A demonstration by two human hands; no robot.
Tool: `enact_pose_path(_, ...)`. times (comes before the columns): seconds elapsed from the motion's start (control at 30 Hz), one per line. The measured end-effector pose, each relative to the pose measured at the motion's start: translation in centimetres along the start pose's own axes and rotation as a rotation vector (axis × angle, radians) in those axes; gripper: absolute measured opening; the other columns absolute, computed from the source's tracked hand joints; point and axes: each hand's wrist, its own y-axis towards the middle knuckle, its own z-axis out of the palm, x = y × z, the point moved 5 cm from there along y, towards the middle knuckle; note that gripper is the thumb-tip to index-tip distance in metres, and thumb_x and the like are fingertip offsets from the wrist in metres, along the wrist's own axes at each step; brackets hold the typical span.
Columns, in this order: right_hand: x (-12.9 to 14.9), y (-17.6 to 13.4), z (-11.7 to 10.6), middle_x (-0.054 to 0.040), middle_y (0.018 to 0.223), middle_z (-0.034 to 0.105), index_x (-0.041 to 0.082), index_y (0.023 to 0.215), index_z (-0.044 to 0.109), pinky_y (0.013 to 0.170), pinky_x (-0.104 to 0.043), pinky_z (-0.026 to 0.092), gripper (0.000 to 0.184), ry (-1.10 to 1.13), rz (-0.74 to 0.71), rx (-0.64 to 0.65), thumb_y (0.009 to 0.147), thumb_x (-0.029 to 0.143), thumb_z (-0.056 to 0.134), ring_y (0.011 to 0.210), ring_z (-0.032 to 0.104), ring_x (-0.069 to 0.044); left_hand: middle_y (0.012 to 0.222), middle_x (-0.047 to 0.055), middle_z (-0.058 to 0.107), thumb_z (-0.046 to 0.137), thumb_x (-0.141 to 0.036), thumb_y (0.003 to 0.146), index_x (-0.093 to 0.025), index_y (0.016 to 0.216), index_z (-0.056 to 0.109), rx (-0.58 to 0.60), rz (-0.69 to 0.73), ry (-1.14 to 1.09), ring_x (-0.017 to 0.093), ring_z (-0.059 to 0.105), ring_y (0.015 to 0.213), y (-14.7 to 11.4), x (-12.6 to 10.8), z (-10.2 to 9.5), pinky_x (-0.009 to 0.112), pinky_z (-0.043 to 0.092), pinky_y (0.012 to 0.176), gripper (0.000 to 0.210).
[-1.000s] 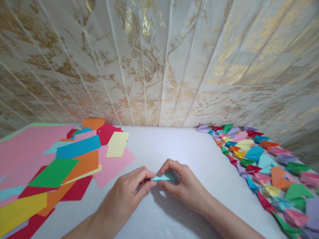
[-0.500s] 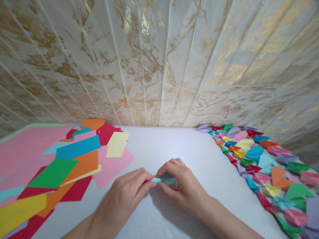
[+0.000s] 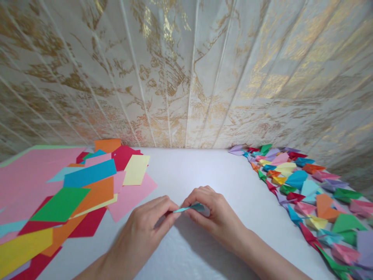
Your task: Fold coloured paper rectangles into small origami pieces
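A small folded piece of light blue paper [image 3: 199, 207] is held just above the white table, seen nearly edge-on. My left hand [image 3: 151, 217] pinches its narrow left end between thumb and forefinger. On the other side, my right hand [image 3: 211, 210] grips the wider part, thumb below and fingers curled over the top. Part of the paper is hidden behind the right fingers. Both hands are close together over the middle of the table.
Loose coloured paper sheets, among them a green rectangle [image 3: 60, 204] and a blue one [image 3: 89, 172], overlap on the left. Rows of folded paper figures [image 3: 297, 179] cover the right side. Behind the white table [image 3: 186, 167] hangs a gold-patterned curtain [image 3: 180, 77].
The blue paper has tilted between my fingers, so its edge now shows as a thin slanting strip. Both hands have barely shifted and keep their grip.
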Motion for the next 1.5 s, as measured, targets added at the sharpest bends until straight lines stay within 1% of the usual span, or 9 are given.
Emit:
enact_pose_path(0.17, -0.3, -0.1, 0.3, 0.0004, 0.084, 0.072, 0.021, 0.088, 0.068, 0.08, -0.03, 0.042, 0.008, 0.016, 0.017, -0.012, 0.089, 0.013, 0.066, 0.082, 0.064, -0.017, 0.069, -0.003, 0.067, 0.067, -0.036, 0.082, -0.023, 0.077, 0.065, 0.048, -0.168, -0.072, 0.016, 0.062, 0.065, 0.5, 0.7, 0.3, 0.022, 0.045, 0.063, 0.015)
enact_pose_path(0.27, -0.2, -0.2, 0.4, -0.0003, 0.085, 0.072, 0.021, 0.089, 0.067, 0.079, -0.03, 0.043, 0.009, -0.017, -0.023, -0.024, 0.09, 0.013, 0.064, 0.082, 0.063, -0.017, 0.063, -0.003, 0.064, 0.062, -0.043, 0.085, -0.022, 0.07, 0.063, 0.083, -0.23, -0.142, 0.016, 0.059, 0.061, 0.6, 0.7, 0.5, 0.023, 0.042, 0.059, 0.026)
enact_pose_path(0.4, 0.0, -0.2, 0.5, -0.0011, 0.084, 0.073, 0.022, 0.092, 0.067, 0.078, -0.031, 0.044, 0.013, -0.064, -0.095, -0.02, 0.093, 0.013, 0.058, 0.08, 0.064, -0.017, 0.058, -0.004, 0.058, 0.055, -0.039, 0.089, -0.022, 0.067, 0.061, 0.096, -0.279, -0.175, 0.015, 0.055, 0.057, 0.3, 1.1, 0.7, 0.022, 0.039, 0.056, 0.028)
enact_pose_path(0.67, -0.5, -0.1, 0.3, 0.0006, 0.09, 0.077, 0.025, 0.095, 0.074, 0.083, -0.031, 0.048, 0.012, 0.101, 0.089, -0.021, 0.089, 0.017, 0.066, 0.084, 0.069, -0.017, 0.063, -0.004, 0.061, 0.052, -0.037, 0.092, -0.023, 0.072, 0.061, 0.043, -0.139, -0.033, 0.013, 0.056, 0.057, 0.1, 0.4, 0.2, 0.021, 0.039, 0.055, 0.026)
enact_pose_path(0.8, -0.9, -0.2, 0.3, 0.0001, 0.089, 0.078, 0.024, 0.094, 0.075, 0.081, -0.03, 0.048, 0.01, 0.095, 0.15, -0.032, 0.087, 0.019, 0.069, 0.083, 0.07, -0.018, 0.065, -0.004, 0.062, 0.051, -0.034, 0.093, -0.023, 0.073, 0.059, 0.028, -0.112, -0.013, 0.014, 0.058, 0.059, 0.2, 0.3, 0.2, 0.021, 0.04, 0.057, 0.024)
enact_pose_path(1.1, -0.6, 0.0, 0.6, 0.0009, 0.08, 0.076, 0.024, 0.086, 0.076, 0.078, -0.029, 0.045, 0.011, 0.063, 0.107, 0.016, 0.088, 0.017, 0.068, 0.077, 0.067, -0.017, 0.073, -0.004, 0.066, 0.052, -0.036, 0.094, -0.024, 0.077, 0.061, 0.118, -0.139, -0.012, 0.015, 0.062, 0.068, 0.3, 0.4, 0.5, 0.022, 0.042, 0.064, 0.022)
enact_pose_path(1.3, -2.3, 0.0, -0.8, 0.0, 0.069, 0.071, 0.018, 0.076, 0.073, 0.063, -0.026, 0.042, 0.018, 0.281, 0.326, 0.003, 0.088, 0.028, 0.064, 0.064, 0.061, -0.015, 0.065, -0.004, 0.058, 0.05, -0.039, 0.093, -0.023, 0.073, 0.059, 0.054, -0.207, -0.032, 0.014, 0.053, 0.06, 0.4, 0.8, -0.1, 0.024, 0.036, 0.058, 0.027)
enact_pose_path(1.37, -3.4, 0.2, -1.9, -0.0005, 0.068, 0.07, 0.018, 0.074, 0.071, 0.063, -0.026, 0.042, 0.021, 0.353, 0.354, -0.048, 0.086, 0.034, 0.064, 0.063, 0.059, -0.015, 0.064, -0.004, 0.055, 0.05, -0.041, 0.092, -0.023, 0.072, 0.057, 0.038, -0.276, -0.084, 0.015, 0.052, 0.06, 0.4, 1.3, -0.3, 0.024, 0.036, 0.058, 0.029)
enact_pose_path(1.5, -4.4, 0.3, -4.0, -0.0011, 0.073, 0.069, 0.019, 0.077, 0.067, 0.072, -0.028, 0.043, 0.024, 0.425, 0.343, -0.3, 0.085, 0.041, 0.064, 0.072, 0.06, -0.016, 0.063, -0.004, 0.056, 0.049, -0.046, 0.091, -0.023, 0.071, 0.056, 0.017, -0.373, -0.185, 0.015, 0.052, 0.062, 0.3, 1.9, -0.2, 0.025, 0.038, 0.061, 0.031)
